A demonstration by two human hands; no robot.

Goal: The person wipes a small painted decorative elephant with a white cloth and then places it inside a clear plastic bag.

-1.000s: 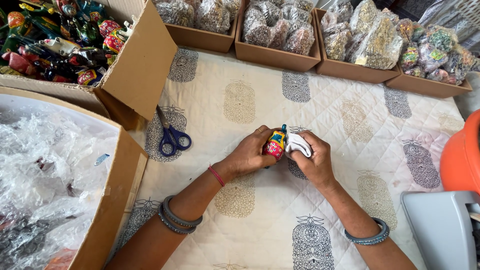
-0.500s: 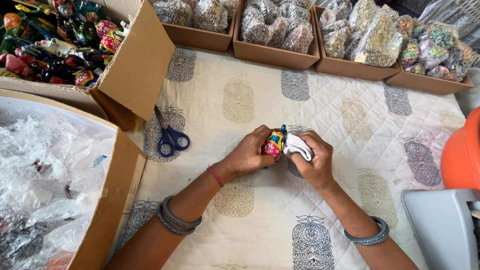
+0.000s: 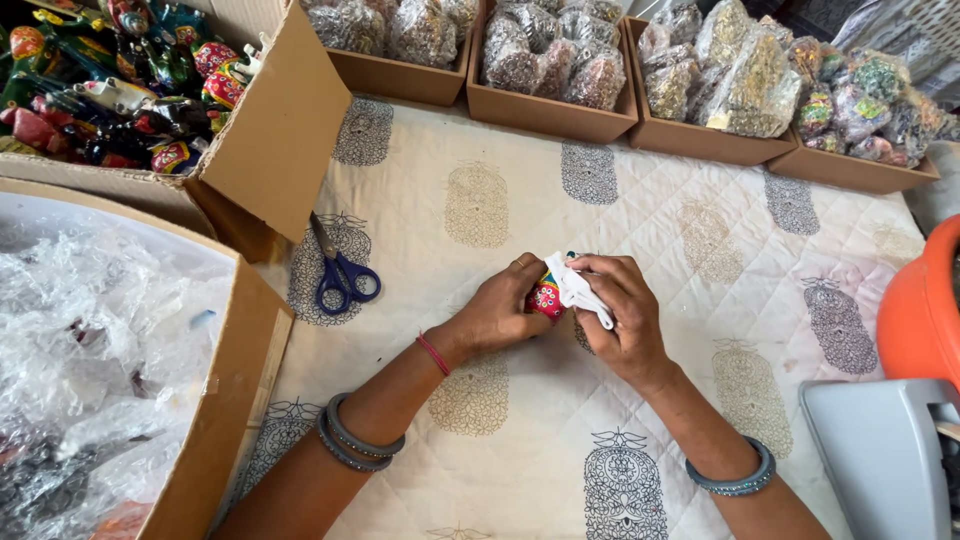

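1. My left hand (image 3: 503, 308) has its fingers closed around a small painted toy (image 3: 546, 297), held just above the quilted tabletop (image 3: 700, 260)
2. My right hand (image 3: 622, 318) fingers pinch a white wrap (image 3: 579, 290) against it
3. Blue scissors (image 3: 341, 276) lie to the left

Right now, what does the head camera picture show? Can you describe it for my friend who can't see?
Two hands meet over a printed quilted cloth: the left hand holds a small painted toy while the right hand presses a white cloth against it. Blue-handled scissors lie nearby, with cardboard boxes of painted toys and bagged items around.
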